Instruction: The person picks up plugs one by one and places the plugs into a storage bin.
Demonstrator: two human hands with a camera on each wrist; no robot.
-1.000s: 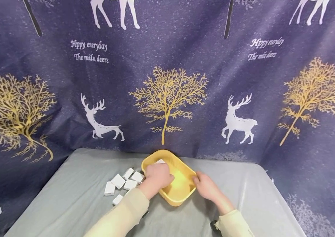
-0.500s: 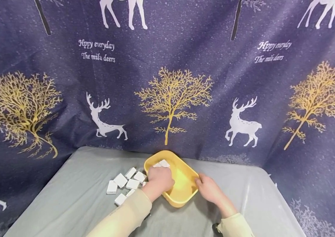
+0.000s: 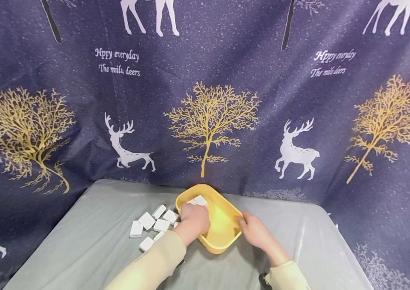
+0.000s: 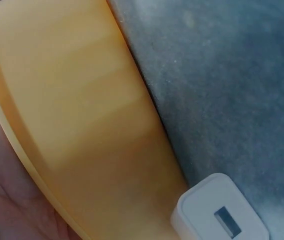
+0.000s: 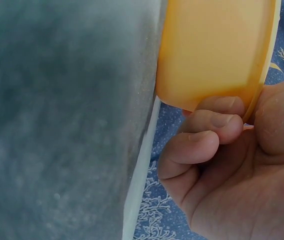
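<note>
A yellow plastic bin (image 3: 223,217) sits on the grey-covered table. My left hand (image 3: 194,217) reaches over its near-left rim and down inside, beside white USB chargers (image 3: 200,200) in the far-left corner. Its fingertips are hidden there, and whether they hold a charger cannot be seen. In the left wrist view, the palm (image 4: 12,195) shows just beyond the rim. My right hand (image 3: 255,230) pinches the bin's right rim, thumb on one side and curled fingers (image 5: 222,120) against the outer wall in the right wrist view.
Several white USB chargers (image 3: 146,220) lie loosely grouped on the table (image 3: 92,237), left of the bin. One charger (image 4: 222,212) with its USB port showing is close to the bin's outer wall. A dark blue curtain (image 3: 205,60) printed with deer and trees hangs behind.
The head view has shifted slightly. My left hand has drawn back a little inside the bin, uncovering more of the chargers there. The right hand keeps its hold on the rim.
</note>
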